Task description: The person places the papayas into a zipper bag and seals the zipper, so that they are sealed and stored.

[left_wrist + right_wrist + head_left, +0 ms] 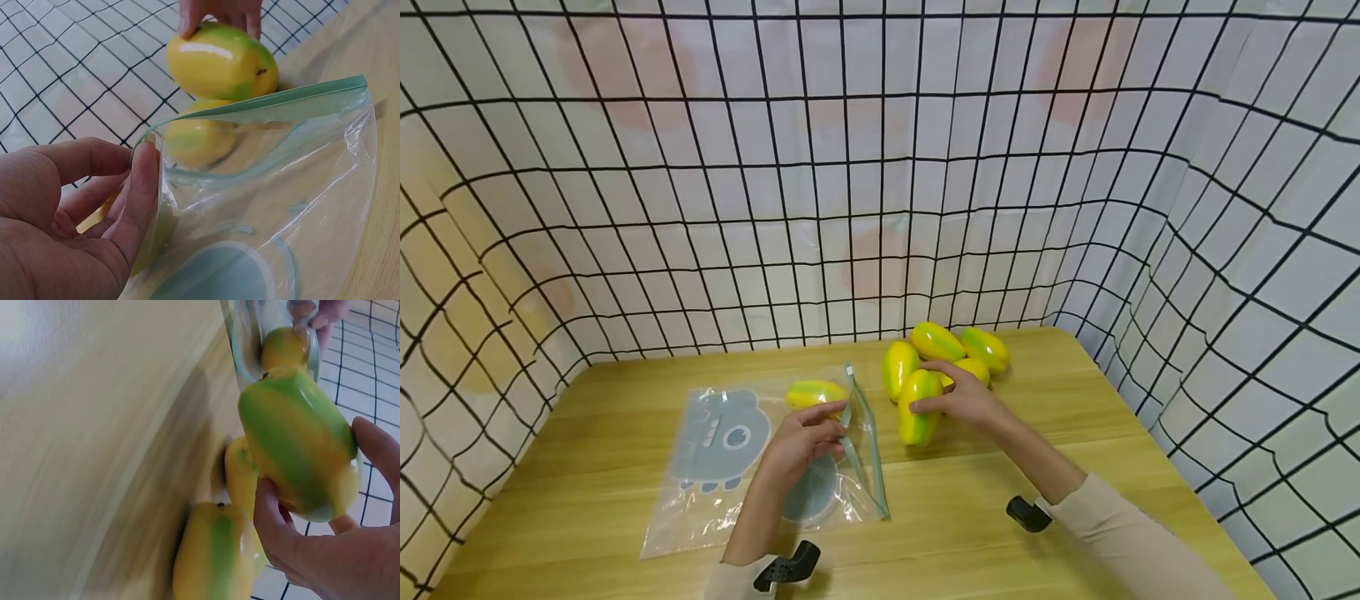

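My right hand (958, 396) grips a glossy yellow-and-green mango (300, 440), thumb on one side and fingers on the other. It is held just to the right of the bag's mouth. My left hand (801, 446) pinches the green zip edge (250, 107) of a clear zip bag (681, 521) between thumb and fingers. The bag lies on the table with its mouth parted toward the right, and a pale blue cartoon print (726, 442) covers its front. Another mango (812, 392) is inside the bag near the opening, seen through the plastic.
Behind my right hand, several more mangoes lie grouped: one at the left (898, 367), one at the back (936, 340), one at the right (987, 348). The wooden table (587, 475) meets a white cloth wall with black grid lines (880, 192) at the back and sides.
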A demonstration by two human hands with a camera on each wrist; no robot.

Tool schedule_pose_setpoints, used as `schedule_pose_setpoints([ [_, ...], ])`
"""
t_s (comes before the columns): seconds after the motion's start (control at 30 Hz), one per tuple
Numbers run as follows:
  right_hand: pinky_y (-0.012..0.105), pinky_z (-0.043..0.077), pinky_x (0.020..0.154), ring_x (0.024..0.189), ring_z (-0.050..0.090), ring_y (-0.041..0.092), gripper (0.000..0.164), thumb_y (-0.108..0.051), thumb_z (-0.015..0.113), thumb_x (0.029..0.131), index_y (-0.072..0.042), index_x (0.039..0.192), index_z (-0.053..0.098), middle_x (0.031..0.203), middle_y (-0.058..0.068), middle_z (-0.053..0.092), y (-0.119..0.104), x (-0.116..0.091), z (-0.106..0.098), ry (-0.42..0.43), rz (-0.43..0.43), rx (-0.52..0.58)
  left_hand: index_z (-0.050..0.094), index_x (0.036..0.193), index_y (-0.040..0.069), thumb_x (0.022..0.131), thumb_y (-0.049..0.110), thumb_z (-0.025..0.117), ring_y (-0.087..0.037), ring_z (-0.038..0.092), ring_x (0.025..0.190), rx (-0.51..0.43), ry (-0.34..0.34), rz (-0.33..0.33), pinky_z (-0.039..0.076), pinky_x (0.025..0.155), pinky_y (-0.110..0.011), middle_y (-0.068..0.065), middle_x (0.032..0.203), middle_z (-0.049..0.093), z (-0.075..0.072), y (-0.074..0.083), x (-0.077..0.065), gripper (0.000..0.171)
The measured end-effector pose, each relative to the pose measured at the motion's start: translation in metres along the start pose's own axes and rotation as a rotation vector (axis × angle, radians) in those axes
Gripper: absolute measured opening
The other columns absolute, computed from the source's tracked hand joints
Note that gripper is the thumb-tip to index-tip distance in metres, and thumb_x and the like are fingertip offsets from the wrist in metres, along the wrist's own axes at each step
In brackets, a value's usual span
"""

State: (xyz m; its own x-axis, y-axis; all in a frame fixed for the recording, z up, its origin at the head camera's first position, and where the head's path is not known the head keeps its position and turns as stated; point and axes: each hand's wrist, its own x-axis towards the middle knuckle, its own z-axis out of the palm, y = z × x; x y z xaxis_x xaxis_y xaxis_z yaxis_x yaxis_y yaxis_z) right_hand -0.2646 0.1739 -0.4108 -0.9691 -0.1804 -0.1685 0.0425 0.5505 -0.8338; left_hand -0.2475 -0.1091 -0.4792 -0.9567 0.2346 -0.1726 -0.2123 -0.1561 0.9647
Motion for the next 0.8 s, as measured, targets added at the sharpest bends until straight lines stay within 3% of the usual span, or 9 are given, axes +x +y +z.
schedule_pose_setpoints([
  [0.2, 0.037, 0.053, 0.083, 0.094, 0.059, 0.024, 0.073, -0.029, 0.087, 0.079, -0.016, 0.142, 0.052, 0.121, 0.016, 0.062, -0.001, 0.001, 0.016, -0.021, -0.015, 0.076, 0.055, 0.139, -0.008, 0.092, -0.006, 0.063, -0.014, 0.066, 0.067, 0.001, -0.001, 0.005, 0.061, 0.069, -0.025, -0.005, 0.085, 0.066, -0.001, 0.000, -0.001, 0.048],
  [0.4, 0.029, 0.050, 0.072, 0.084, 0.058, 0.020, 0.072, -0.027, 0.089, 0.076, -0.015, 0.138, 0.053, 0.113, 0.015, 0.065, -0.002, 0.003, 0.034, -0.045, -0.019, 0.101, 0.058, 0.137, -0.006, 0.092, -0.005, 0.063, -0.015, 0.066, 0.067, 0.004, 0.027, -0.004, 0.061, 0.069, -0.026, -0.007, 0.086, 0.067, 0.000, 0.000, 0.000, 0.046],
  [0.8, 0.028, 0.051, 0.068, 0.081, 0.064, 0.019, 0.072, -0.024, 0.089, 0.076, -0.010, 0.134, 0.048, 0.106, 0.016, 0.067, -0.002, 0.003, 0.057, -0.099, -0.045, 0.108, 0.056, 0.139, -0.007, 0.093, -0.003, 0.063, -0.013, 0.064, 0.068, -0.008, 0.008, -0.003, 0.061, 0.069, -0.024, -0.004, 0.082, 0.066, 0.000, 0.001, 0.001, 0.047],
])
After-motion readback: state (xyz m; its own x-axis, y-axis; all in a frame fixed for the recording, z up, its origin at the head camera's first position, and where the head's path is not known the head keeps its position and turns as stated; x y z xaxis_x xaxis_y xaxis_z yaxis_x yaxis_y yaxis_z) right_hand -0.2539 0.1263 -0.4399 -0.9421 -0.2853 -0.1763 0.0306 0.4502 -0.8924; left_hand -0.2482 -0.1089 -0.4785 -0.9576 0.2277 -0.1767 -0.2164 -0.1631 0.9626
